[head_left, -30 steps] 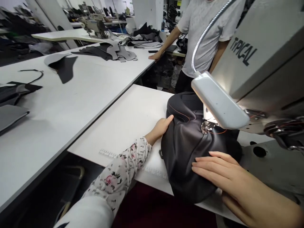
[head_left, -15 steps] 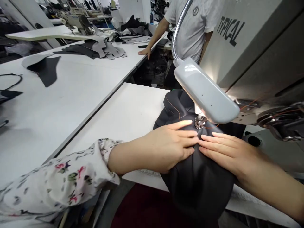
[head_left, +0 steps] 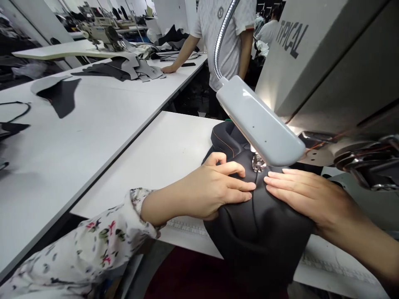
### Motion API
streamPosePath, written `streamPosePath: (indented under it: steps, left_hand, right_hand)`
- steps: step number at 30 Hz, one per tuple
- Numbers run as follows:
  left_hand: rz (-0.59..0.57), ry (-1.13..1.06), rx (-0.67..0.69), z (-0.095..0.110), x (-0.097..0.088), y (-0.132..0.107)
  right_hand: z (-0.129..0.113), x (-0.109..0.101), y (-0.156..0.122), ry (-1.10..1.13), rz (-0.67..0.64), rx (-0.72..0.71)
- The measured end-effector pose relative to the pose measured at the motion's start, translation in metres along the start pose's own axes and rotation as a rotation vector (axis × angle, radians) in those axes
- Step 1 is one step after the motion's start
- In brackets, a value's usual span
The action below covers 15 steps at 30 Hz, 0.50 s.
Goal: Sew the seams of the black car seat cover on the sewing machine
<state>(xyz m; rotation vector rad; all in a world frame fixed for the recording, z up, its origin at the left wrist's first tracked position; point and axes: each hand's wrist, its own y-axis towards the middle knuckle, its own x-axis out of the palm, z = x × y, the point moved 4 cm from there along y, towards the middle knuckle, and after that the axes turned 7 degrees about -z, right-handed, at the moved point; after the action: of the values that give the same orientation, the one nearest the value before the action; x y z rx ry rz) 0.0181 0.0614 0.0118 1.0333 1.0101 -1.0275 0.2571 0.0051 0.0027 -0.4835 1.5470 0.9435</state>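
A dark leather piece with orange stitching (head_left: pixel 258 232) lies bunched under the presser foot (head_left: pixel 258 163) of a grey sewing machine (head_left: pixel 327 70). My left hand (head_left: pixel 215 189) rests flat on the piece's left side, fingers stretched toward the seam. My right hand (head_left: pixel 304 193) lies flat on the right side, fingers pointing left. The fingertips of both hands almost meet just below the presser foot. Neither hand grips anything.
A grey gooseneck lamp (head_left: pixel 258 122) hangs over the needle area. The white sewing table (head_left: pixel 162 158) extends left, beside a long white table (head_left: pixel 81 124) with dark and grey cut pieces (head_left: pixel 131 68). A person in a white shirt (head_left: pixel 227 37) stands behind, one hand on that table.
My left hand came from the piece's left edge onto its top, and my right hand moved up from the lower part; both now press beside the seam under the foot.
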Motion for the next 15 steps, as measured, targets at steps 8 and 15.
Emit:
streamPosePath:
  steps: [8, 15]
  left_hand:
    - [0.003, -0.200, -0.074, -0.019, -0.001, 0.014]
    - [0.102, -0.338, -0.118, -0.032, 0.001, 0.023]
  right_hand:
    - [0.025, 0.005, 0.003, 0.091, 0.111, 0.059]
    - [0.050, 0.021, 0.005, 0.046, 0.059, 0.246]
